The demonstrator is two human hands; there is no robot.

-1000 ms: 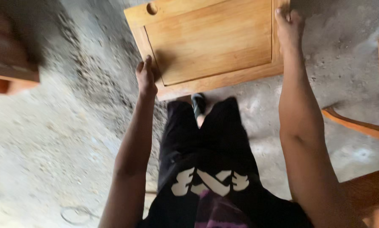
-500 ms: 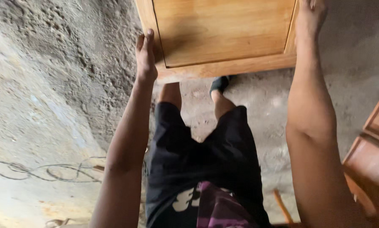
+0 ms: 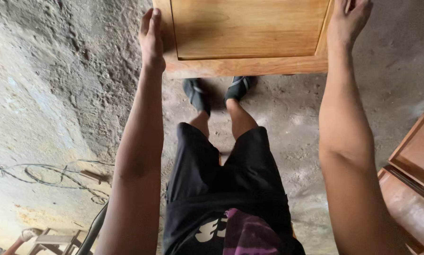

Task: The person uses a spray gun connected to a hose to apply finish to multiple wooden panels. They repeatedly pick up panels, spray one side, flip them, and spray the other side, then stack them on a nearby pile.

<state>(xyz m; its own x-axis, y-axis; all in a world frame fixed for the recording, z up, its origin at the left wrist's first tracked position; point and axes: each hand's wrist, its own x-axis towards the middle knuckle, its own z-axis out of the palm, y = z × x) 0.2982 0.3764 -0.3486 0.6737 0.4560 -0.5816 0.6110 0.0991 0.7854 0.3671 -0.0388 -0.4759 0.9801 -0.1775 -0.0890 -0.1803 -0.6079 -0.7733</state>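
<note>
I hold a light-brown wooden panel with a raised frame and recessed middle out in front of me, above my feet. My left hand presses flat against its left edge, fingers pointing away from me. My right hand grips its right edge near the top of the view. The panel's far end is cut off by the frame. Below it I see my black shorts and dark shoes on the floor.
The floor is rough grey concrete. Loose cables lie at the lower left, near a small wooden piece. Reddish-brown wooden panels are stacked at the right edge.
The panel has shifted further up and out of view while I stepped forward. The stacked panels at the right and the cables at the left have come closer.
</note>
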